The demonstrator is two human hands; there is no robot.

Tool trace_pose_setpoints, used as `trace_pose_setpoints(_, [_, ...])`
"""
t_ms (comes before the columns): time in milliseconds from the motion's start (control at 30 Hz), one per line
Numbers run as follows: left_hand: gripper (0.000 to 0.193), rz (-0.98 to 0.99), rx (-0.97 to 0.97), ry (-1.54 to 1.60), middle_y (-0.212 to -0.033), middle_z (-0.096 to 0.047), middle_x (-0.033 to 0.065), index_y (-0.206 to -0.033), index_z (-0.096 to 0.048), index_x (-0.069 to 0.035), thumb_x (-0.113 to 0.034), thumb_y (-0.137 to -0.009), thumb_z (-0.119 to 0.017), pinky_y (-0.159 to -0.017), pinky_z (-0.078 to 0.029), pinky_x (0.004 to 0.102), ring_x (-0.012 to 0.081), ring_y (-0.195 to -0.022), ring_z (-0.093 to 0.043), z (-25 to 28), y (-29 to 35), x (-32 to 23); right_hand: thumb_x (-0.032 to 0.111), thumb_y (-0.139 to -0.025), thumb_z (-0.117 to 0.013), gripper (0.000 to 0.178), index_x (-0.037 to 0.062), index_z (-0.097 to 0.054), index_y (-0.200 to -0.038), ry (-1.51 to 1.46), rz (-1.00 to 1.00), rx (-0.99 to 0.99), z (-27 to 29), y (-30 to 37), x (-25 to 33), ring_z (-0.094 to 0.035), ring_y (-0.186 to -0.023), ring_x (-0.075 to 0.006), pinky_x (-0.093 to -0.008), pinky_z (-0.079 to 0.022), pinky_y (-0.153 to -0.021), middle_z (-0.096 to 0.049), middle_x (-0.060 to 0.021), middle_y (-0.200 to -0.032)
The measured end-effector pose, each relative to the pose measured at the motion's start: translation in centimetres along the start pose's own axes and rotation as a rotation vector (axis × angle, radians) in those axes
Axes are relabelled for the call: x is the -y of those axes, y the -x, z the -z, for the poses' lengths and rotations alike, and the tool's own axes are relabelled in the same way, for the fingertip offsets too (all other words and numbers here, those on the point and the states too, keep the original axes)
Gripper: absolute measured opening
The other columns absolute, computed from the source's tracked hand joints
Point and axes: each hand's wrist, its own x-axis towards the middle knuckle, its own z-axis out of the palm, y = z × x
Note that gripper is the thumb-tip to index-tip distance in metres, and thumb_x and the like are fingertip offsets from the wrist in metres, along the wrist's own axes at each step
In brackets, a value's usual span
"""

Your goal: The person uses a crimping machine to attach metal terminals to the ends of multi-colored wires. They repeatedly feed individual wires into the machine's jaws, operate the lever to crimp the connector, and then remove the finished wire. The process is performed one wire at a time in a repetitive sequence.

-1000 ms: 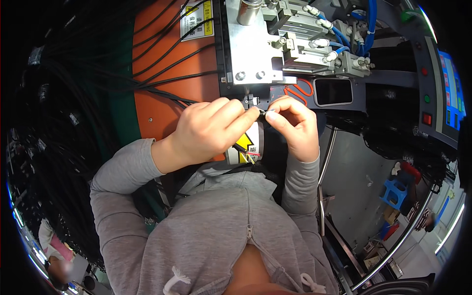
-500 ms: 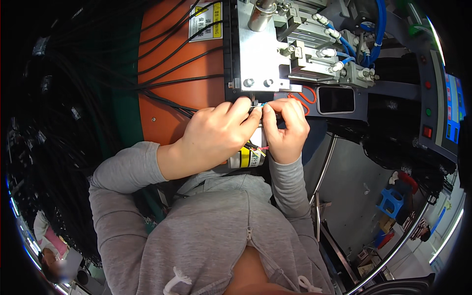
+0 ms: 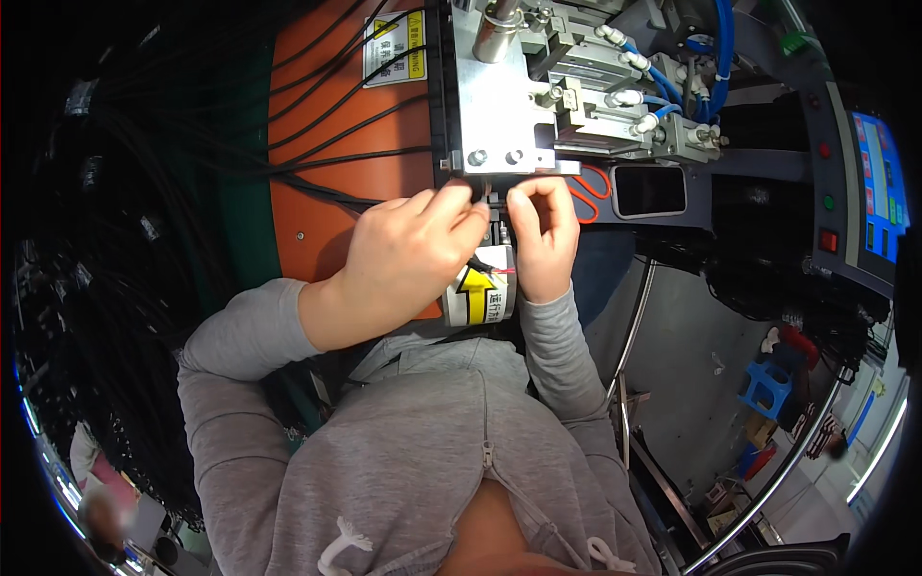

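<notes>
My left hand (image 3: pixel 408 254) is closed, thumb and fingers pinched at the front edge of a bright metal plate (image 3: pixel 495 110). Below its fingers sticks out a black cable end (image 3: pixel 480 263) with thin coloured wire strands, seemingly held in this hand. My right hand (image 3: pixel 545 235) sits just to the right, thumb and forefinger pinched together under the plate's edge; what lies between them is too small to make out. A small dark fixture (image 3: pixel 495 204) shows in the gap between the hands. Beneath them is a white roller-like part with a yellow arrow label (image 3: pixel 477 298).
Black cables (image 3: pixel 327 197) run over an orange surface (image 3: pixel 351 173) at left. Pneumatic cylinders (image 3: pixel 605 115) with blue hoses stand at the back right. Orange-handled scissors (image 3: pixel 593 197) and a phone (image 3: pixel 650 192) lie right of my hands. Farther right is a control panel (image 3: pixel 831 192).
Both hands have shifted slightly apart, uncovering the fixture between them. The blue bit at my fingertips no longer shows. The whole view has shifted slightly.
</notes>
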Motion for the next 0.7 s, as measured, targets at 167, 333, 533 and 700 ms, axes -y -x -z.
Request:
trace_pose_setpoints(167, [0.021, 0.049, 0.133, -0.146, -0.079, -0.054, 0.0038, -0.095, -0.066, -0.003, -0.005, -0.074, -0.064, -0.051, -0.048, 0.0261, 0.0134, -0.062, -0.061, 1.2, 0.5, -0.4, -0.001, -0.081, -0.069, 0.012, 0.0015, -0.062, -0.090, -0.134, 0.068, -0.004, 1.4, -0.1, 1.5, -0.057, -0.073, -0.0082, -0.0222, -0.046, -0.063, -0.060, -0.0017, -0.077])
trace_pose_setpoints(333, [0.025, 0.051, 0.111, 0.034, -0.079, -0.054, 0.0055, -0.096, -0.064, -0.001, -0.005, -0.072, -0.064, -0.051, -0.048, 0.0275, 0.0168, -0.060, -0.060, 0.9, 0.5, 0.9, -0.004, -0.062, -0.075, 0.033, 0.0040, -0.070, -0.094, 0.024, 0.544, 0.483, 2.3, -1.0, 3.1, -0.063, -0.082, -0.0235, -0.0323, -0.049, -0.072, -0.067, -0.0093, -0.091])
trace_pose_setpoints(533, [0.029, 0.021, 0.079, 0.258, -0.077, -0.057, 0.0072, -0.101, -0.066, -0.001, -0.006, -0.072, -0.067, -0.053, -0.048, 0.0312, 0.0199, -0.063, -0.061, 1.0, 0.3, 0.8, -0.002, -0.065, -0.075, 0.027, 0.0029, -0.070, -0.091, 0.015, 0.609, 0.439, 1.9, -0.8, 3.8, -0.064, -0.077, -0.0224, -0.0320, -0.050, -0.071, -0.069, -0.0085, -0.088])
trace_pose_setpoints(700, [0.030, -0.112, -0.141, 0.337, -0.085, -0.062, 0.0072, -0.101, -0.068, -0.003, -0.008, -0.071, -0.070, -0.055, -0.048, 0.0310, 0.0195, -0.064, -0.059, 1.2, -0.5, 1.1, -0.003, -0.065, -0.077, 0.021, 0.0010, -0.069, -0.084, 0.007, 0.503, 0.202, 2.7, -0.3, 3.3, -0.062, -0.072, -0.0207, -0.0309, -0.048, -0.068, -0.067, -0.0083, -0.079])
